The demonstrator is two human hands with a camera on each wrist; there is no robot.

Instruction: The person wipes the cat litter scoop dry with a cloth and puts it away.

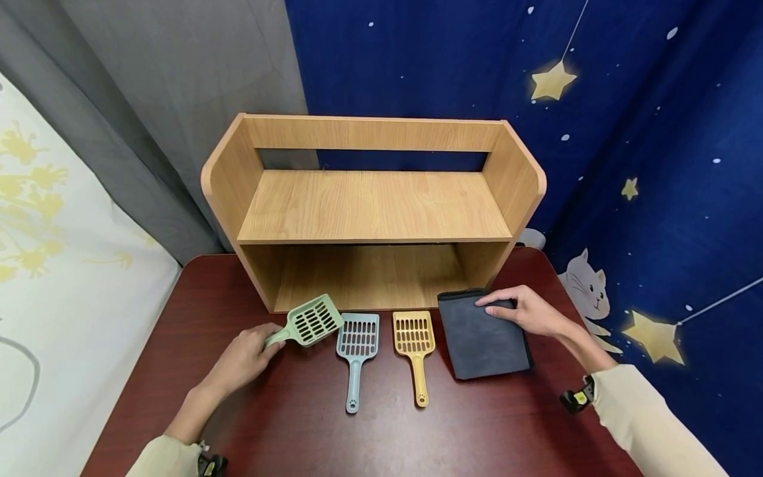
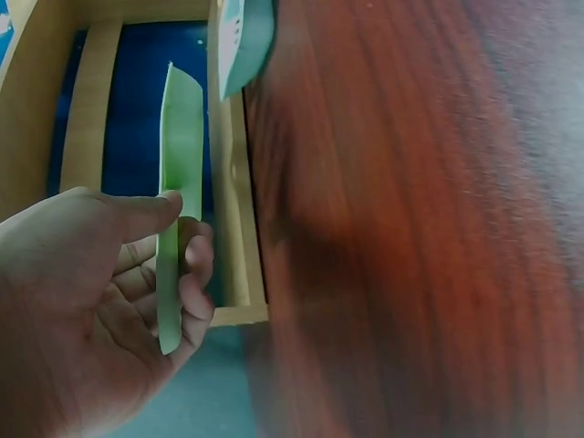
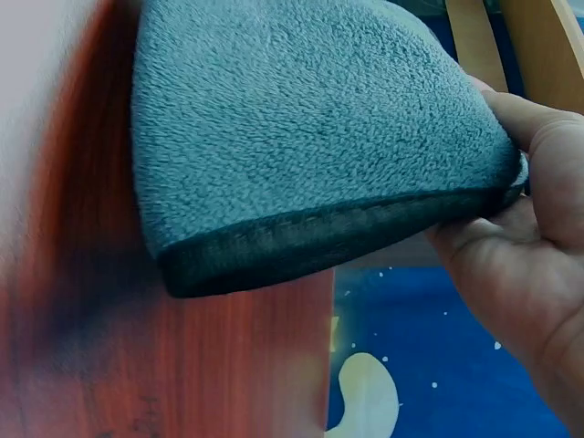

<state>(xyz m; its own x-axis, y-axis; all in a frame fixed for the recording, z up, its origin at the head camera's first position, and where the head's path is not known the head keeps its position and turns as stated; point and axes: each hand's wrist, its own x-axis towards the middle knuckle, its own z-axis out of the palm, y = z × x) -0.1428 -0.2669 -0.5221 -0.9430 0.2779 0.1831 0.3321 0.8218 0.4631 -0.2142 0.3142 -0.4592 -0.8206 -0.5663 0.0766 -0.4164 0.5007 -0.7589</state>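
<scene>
My left hand [image 1: 244, 354] grips the handle of a green slotted litter scoop [image 1: 314, 320], its head raised over the table near the shelf's front left. In the left wrist view the thumb and curled fingers close around that scoop's handle [image 2: 168, 292]. To the right lie a blue litter scoop [image 1: 354, 391] and a yellow litter scoop [image 1: 420, 381], heads toward the shelf. A folded dark grey cloth [image 1: 485, 341] hangs tilted from my right hand [image 1: 533, 310], which pinches its upper edge. The right wrist view shows the cloth's fuzzy face [image 3: 310, 119] and dark bound edge.
A two-tier wooden shelf [image 1: 375, 205] stands at the back of the dark red table [image 1: 286, 424]. Behind it hang a grey curtain [image 1: 179, 59] and a blue star-patterned curtain [image 1: 429, 59]. A white patterned cloth [image 1: 71, 318] borders the left side.
</scene>
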